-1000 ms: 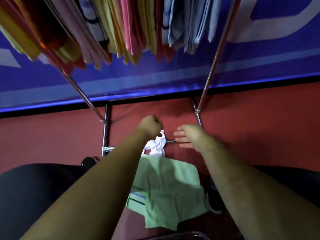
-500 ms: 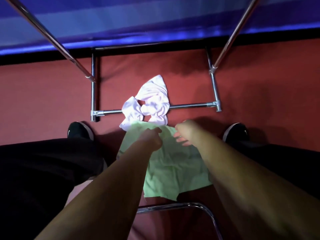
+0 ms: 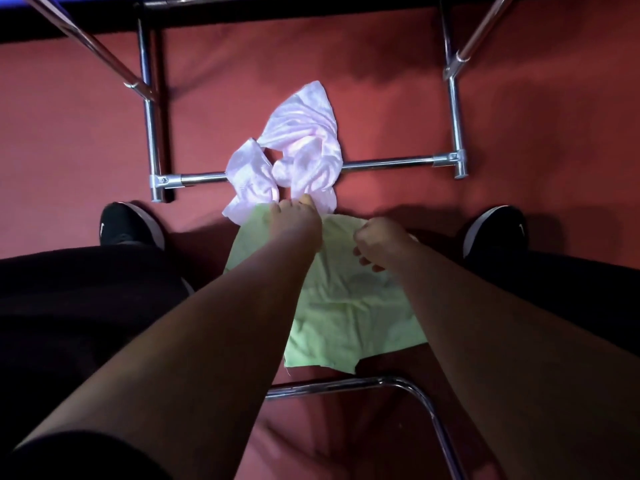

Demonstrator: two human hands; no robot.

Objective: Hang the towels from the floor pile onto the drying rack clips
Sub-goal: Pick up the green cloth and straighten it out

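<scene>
The left hand point(image 3: 295, 221) and the right hand point(image 3: 380, 241) – fingers curled – both gripped the green towel point(image 3: 346, 306) beside the pink towel point(image 3: 304, 133).

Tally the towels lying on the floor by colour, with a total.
pink towel: 1
green towel: 1
Total in view: 2
</scene>
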